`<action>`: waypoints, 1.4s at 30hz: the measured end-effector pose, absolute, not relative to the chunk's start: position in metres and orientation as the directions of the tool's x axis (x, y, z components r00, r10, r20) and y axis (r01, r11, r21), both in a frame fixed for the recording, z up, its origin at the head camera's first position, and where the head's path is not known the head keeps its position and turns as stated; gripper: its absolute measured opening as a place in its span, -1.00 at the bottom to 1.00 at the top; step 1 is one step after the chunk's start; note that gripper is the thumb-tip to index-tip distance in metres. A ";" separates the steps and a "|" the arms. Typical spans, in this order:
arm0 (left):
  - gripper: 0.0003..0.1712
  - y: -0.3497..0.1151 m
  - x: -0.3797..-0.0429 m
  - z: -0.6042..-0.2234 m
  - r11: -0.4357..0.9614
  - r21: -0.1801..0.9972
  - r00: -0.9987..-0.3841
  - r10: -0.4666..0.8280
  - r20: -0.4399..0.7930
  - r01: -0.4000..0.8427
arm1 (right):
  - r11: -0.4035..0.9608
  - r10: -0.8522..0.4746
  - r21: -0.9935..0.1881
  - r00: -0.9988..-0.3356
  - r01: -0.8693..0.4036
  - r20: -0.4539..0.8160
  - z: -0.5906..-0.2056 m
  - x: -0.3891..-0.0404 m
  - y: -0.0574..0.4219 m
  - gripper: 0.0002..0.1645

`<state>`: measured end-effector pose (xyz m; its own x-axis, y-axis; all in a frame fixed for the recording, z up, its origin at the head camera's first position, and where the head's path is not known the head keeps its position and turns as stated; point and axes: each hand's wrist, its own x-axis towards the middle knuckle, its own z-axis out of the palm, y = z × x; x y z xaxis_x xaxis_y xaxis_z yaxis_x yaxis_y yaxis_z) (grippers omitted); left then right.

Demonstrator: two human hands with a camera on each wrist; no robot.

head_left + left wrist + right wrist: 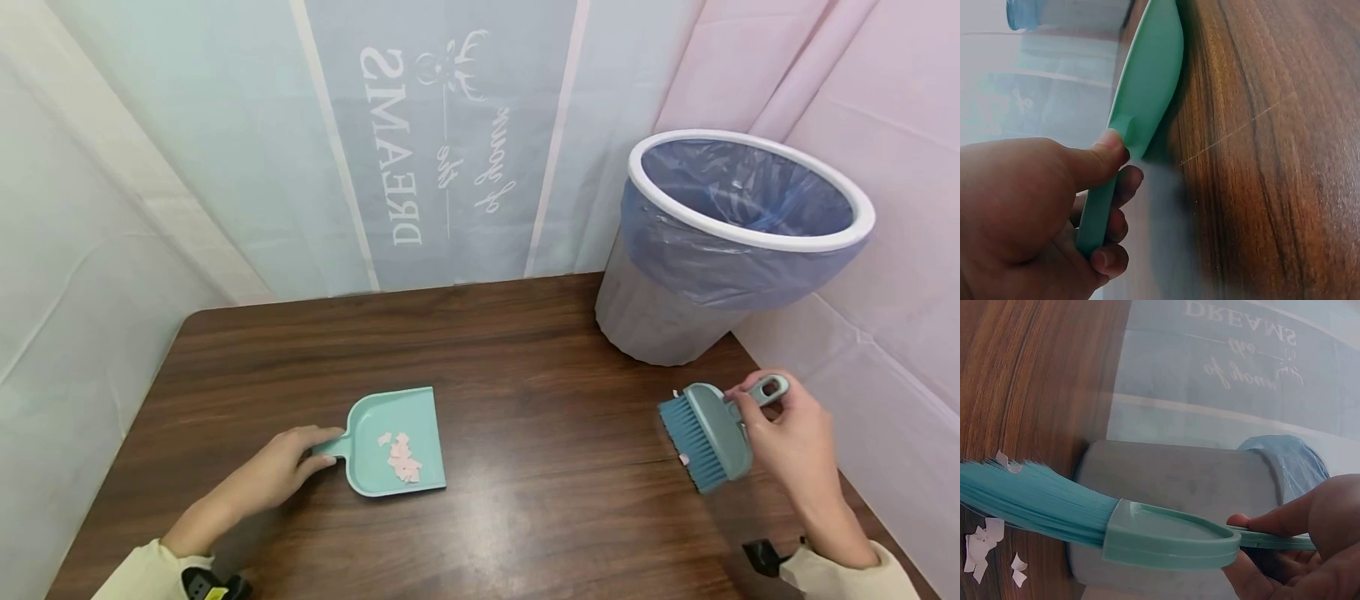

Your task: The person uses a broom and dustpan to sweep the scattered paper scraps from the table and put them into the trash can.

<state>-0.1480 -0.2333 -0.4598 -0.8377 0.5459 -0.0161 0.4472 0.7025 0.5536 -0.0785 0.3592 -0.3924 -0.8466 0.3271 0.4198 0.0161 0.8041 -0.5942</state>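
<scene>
My left hand (281, 467) grips the short handle of a mint-green dustpan (367, 412), its thumb on top and fingers beneath in the left wrist view. The dustpan is on the table with its straight lip facing right. A small heap of pale pink paper scraps (403, 460) lies inside it. At the right, my right hand (791, 437) holds a hand brush (720, 433) by its handle, bristles pointing left. Paper bits show by the bristles, and in the right wrist view several white scraps (984, 547) lie on the table beside them.
A grey waste bin (652, 308) lined with a blue plastic bag and topped by a white rim (750, 237) stands at the back right. Printed cloth (442, 150) hangs behind the brown wooden table (525, 350). Pale sheeting (900, 333) borders the right side.
</scene>
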 end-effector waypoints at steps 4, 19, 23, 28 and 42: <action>-0.56 -0.232 -0.149 -0.459 0.701 0.563 -0.842 0.539 -0.018 0.437 | 0.801 0.324 -0.598 -0.848 0.010 0.420 -0.394 -0.078 0.360 -0.92; -0.56 -0.226 -0.177 -0.418 0.635 0.610 -0.808 0.590 0.014 0.474 | 0.806 0.330 -0.592 -0.839 0.012 0.432 -0.395 -0.079 0.360 -0.92; -0.55 -0.225 -0.189 -0.400 0.641 0.606 -0.805 0.593 -0.001 0.471 | 0.808 0.330 -0.589 -0.840 0.017 0.429 -0.395 -0.078 0.360 -0.93; -0.52 -0.223 -0.204 -0.372 0.638 0.603 -0.801 0.598 0.004 0.479 | 0.812 0.334 -0.583 -0.840 0.026 0.428 -0.394 -0.078 0.360 -0.93; -0.47 -0.206 -0.237 -0.302 0.682 0.549 -0.810 0.586 -0.014 0.483 | 0.803 0.333 -0.595 -0.851 0.031 0.405 -0.394 -0.080 0.361 -0.91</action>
